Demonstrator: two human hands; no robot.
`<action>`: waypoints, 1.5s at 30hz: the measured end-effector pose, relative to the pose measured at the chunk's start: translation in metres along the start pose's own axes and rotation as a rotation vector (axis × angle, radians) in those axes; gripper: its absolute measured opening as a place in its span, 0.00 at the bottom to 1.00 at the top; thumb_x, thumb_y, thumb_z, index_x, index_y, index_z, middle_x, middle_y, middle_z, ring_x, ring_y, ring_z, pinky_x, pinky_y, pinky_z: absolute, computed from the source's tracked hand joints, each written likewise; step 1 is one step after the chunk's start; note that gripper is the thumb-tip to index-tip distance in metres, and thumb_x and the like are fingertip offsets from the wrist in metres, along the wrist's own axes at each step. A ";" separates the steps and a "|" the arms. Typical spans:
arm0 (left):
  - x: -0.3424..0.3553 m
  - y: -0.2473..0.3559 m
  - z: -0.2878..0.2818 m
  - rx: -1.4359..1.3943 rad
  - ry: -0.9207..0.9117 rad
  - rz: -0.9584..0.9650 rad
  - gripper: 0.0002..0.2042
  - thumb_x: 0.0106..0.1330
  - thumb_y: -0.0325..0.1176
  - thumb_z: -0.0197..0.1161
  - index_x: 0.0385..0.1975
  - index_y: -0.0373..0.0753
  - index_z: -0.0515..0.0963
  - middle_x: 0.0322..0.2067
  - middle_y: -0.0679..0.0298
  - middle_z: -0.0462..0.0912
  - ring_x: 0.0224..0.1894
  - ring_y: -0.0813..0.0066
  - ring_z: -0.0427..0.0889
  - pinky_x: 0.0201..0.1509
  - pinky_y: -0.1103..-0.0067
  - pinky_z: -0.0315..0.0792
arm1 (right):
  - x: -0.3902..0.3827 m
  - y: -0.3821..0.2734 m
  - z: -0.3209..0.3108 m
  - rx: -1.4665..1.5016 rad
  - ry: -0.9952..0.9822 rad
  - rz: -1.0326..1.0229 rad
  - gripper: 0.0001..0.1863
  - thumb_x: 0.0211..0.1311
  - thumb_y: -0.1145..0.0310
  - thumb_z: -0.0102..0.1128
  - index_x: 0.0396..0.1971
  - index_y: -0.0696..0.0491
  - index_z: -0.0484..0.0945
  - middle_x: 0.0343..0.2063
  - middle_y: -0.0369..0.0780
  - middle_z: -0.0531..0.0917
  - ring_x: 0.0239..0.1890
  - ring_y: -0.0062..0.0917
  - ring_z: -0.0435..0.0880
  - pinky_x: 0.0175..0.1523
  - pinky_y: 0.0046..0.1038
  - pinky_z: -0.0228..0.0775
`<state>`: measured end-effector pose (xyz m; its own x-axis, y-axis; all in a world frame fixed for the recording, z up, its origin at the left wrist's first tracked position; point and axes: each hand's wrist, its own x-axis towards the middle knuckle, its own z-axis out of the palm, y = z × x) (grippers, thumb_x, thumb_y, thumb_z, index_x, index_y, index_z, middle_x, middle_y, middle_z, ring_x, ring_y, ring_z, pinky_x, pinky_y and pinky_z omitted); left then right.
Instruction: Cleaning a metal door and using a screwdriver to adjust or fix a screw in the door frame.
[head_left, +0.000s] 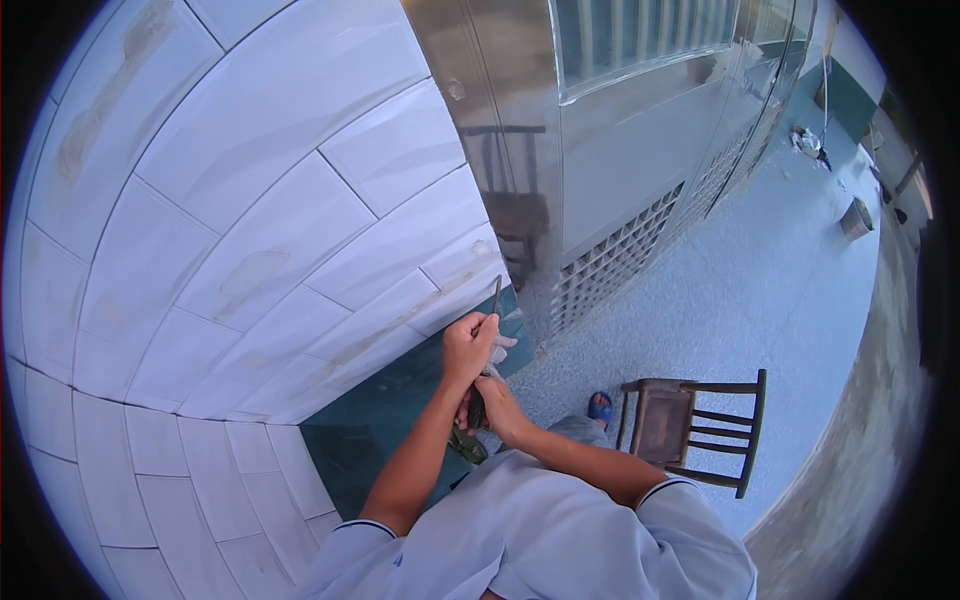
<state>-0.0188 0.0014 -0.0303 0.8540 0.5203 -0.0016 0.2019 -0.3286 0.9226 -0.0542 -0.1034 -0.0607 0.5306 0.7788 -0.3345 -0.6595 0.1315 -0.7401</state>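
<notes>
My left hand (468,348) is closed around a thin metal tool (498,288), whose narrow end sticks up past my fingers near the lower tiles. Just below it, my right hand (497,412) curls around a dark, handle-like object (477,408); its exact kind is hidden by the fingers. Crumpled whitish material (500,350), cloth or thin plastic, shows between the two hands. Beneath them is a glossy green object (467,446), partly covered by my arms. White wall tiles (330,225) with brownish smears stand to the left, above a dark green ledge (370,420).
A wooden chair (690,425) stands on the speckled floor (640,330) at my right. My foot wears a blue sandal (600,408). Ahead is a reflective metal panel (515,200) with a lattice grille (620,260). A bucket (856,218) sits far right.
</notes>
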 end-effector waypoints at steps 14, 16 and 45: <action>-0.011 -0.013 -0.013 0.013 0.060 0.075 0.14 0.63 0.38 0.60 0.21 0.33 0.77 0.12 0.72 0.69 0.18 0.87 0.63 0.20 0.82 0.58 | -0.008 0.007 0.010 -0.064 -0.074 -0.005 0.22 0.69 0.56 0.29 0.29 0.59 0.68 0.21 0.42 0.77 0.21 0.26 0.78 0.22 0.25 0.71; -0.016 -0.012 -0.017 -0.023 0.086 0.005 0.14 0.62 0.38 0.60 0.20 0.35 0.77 0.13 0.73 0.68 0.19 0.87 0.63 0.22 0.82 0.58 | -0.007 0.009 0.010 -0.067 -0.077 -0.010 0.22 0.69 0.56 0.30 0.29 0.59 0.68 0.21 0.42 0.77 0.21 0.26 0.78 0.22 0.25 0.71; -0.018 -0.009 -0.016 -0.027 0.083 0.017 0.14 0.62 0.38 0.60 0.21 0.34 0.77 0.13 0.72 0.69 0.19 0.87 0.64 0.22 0.82 0.59 | -0.006 0.014 0.007 -0.092 -0.081 0.030 0.23 0.68 0.56 0.31 0.29 0.59 0.70 0.21 0.42 0.77 0.21 0.27 0.79 0.21 0.25 0.71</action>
<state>-0.0437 0.0073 -0.0329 0.8142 0.5789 0.0453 0.1738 -0.3174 0.9322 -0.0702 -0.1019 -0.0651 0.4638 0.8293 -0.3116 -0.6209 0.0534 -0.7820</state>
